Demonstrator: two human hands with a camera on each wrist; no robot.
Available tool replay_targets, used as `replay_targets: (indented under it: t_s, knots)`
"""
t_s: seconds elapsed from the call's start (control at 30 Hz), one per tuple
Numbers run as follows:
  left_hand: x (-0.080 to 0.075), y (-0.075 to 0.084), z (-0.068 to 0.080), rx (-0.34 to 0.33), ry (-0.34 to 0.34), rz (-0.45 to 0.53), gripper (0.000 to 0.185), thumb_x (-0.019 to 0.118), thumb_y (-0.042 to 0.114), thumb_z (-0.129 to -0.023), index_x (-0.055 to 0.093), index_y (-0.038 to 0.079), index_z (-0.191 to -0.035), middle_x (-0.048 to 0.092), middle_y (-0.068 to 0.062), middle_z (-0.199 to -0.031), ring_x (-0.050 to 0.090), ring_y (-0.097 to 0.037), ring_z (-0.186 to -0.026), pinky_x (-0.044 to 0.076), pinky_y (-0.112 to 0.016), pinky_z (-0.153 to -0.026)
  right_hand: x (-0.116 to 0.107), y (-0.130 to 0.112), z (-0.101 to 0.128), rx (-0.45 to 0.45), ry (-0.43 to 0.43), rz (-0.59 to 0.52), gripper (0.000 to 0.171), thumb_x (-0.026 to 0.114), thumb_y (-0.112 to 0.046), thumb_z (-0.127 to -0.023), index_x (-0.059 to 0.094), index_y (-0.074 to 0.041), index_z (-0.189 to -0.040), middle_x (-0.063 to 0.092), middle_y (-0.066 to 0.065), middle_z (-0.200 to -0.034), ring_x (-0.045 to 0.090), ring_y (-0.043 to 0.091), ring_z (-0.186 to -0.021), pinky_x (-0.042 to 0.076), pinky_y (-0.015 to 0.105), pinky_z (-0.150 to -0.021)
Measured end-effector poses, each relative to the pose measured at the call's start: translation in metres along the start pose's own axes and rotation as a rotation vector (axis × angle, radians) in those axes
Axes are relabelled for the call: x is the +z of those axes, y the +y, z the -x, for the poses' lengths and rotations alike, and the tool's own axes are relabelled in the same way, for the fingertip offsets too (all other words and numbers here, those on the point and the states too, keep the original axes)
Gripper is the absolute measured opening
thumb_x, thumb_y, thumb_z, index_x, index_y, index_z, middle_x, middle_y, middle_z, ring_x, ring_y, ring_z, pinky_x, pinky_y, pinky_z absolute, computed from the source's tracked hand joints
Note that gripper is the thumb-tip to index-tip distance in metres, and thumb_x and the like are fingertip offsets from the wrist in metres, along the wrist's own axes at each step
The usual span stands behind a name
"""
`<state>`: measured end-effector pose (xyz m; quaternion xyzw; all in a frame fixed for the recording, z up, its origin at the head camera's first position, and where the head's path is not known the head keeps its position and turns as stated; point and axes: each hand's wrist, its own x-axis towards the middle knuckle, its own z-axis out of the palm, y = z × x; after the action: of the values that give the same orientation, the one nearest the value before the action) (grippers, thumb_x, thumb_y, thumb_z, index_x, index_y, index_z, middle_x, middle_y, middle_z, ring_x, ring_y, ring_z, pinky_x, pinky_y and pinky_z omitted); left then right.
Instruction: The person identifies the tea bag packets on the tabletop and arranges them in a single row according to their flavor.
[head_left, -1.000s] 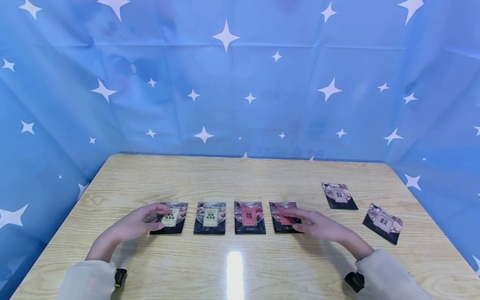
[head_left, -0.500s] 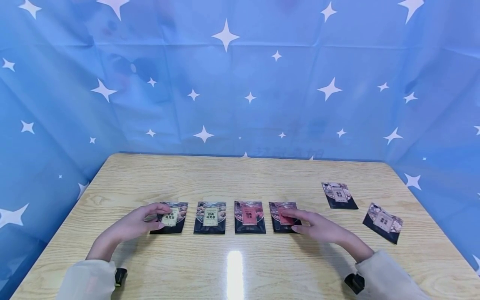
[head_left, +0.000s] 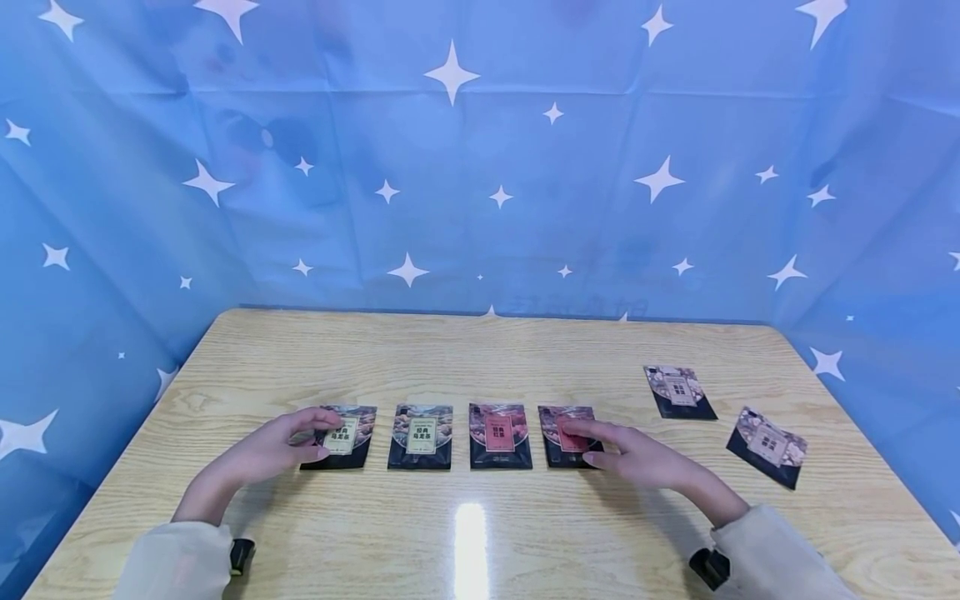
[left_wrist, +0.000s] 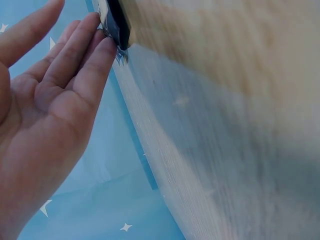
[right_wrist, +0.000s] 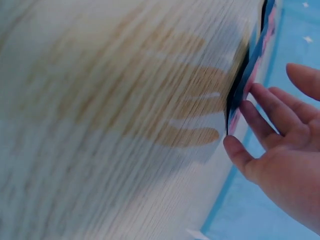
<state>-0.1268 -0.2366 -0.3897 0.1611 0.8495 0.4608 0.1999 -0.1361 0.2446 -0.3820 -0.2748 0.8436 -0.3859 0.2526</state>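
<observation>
1. In my head view, the person's left hand [head_left: 273,446] reaches in from the left, its fingers loosely extended on the leftmost packet [head_left: 356,437], which lies flat with a pale green label.
2. My left wrist feed shows those fingers fairly straight, tips at the packet's dark edge, thumb apart from them; I read it as a touch with relaxed fingers.
3. The right hand [head_left: 641,454] rests its fingertips on the fourth packet [head_left: 561,443], a red-labelled one, also flat. My right wrist feed has the fingers spread and uncurled against its face.
4. Between the two hands I see a second green-labelled packet [head_left: 420,437] and a second red-labelled packet [head_left: 500,436]. All four form one row, gaps between neighbours, labels facing up.
5. Off to my right, a pale-labelled packet [head_left: 680,392] lies farther back, and a tilted packet [head_left: 767,447] with a similar label lies nearer the side edge, well apart from the row.
6. Everything sits on a wood-grain table [head_left: 337,533], with a blue star-patterned backdrop [head_left: 480,225] behind it. A bright reflection [head_left: 470,550] shines near the front.
</observation>
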Motion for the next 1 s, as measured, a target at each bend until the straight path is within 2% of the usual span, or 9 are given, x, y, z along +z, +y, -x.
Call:
replay_targets:
  t_s: [0.37, 0.73, 1.0]
  knots:
    - [0.002, 0.002, 0.001, 0.011, -0.004, 0.020, 0.038, 0.056, 0.008, -0.091, 0.046, -0.001, -0.126, 0.045, -0.022, -0.129, 0.038, -0.043, -0.119, 0.042, -0.049, -0.084, 0.000, -0.002, 0.000, 0.010, -0.001, 0.012, 0.048, 0.045, -0.014, -0.097, 0.029, -0.004, -0.142, 0.029, 0.022, -0.143, 0.022, 0.043, -0.130, 0.026, 0.059, -0.097]
    - [0.001, 0.003, 0.001, 0.012, -0.008, 0.012, 0.038, 0.056, 0.007, -0.091, 0.046, -0.001, -0.126, 0.045, -0.023, -0.128, 0.038, -0.044, -0.118, 0.042, -0.050, -0.083, -0.004, -0.004, 0.004, -0.033, 0.030, 0.036, 0.047, 0.043, -0.010, -0.097, 0.032, -0.005, -0.142, 0.031, 0.021, -0.142, 0.019, 0.044, -0.131, 0.024, 0.061, -0.097]
    - [0.001, 0.002, 0.001, 0.013, -0.010, 0.005, 0.039, 0.056, 0.008, -0.091, 0.046, -0.001, -0.127, 0.044, -0.023, -0.129, 0.038, -0.044, -0.118, 0.043, -0.049, -0.084, -0.013, -0.003, 0.009, 0.001, 0.070, 0.054, 0.045, 0.044, -0.014, -0.098, 0.034, -0.002, -0.140, 0.035, 0.022, -0.139, 0.032, 0.042, -0.126, 0.030, 0.060, -0.093]
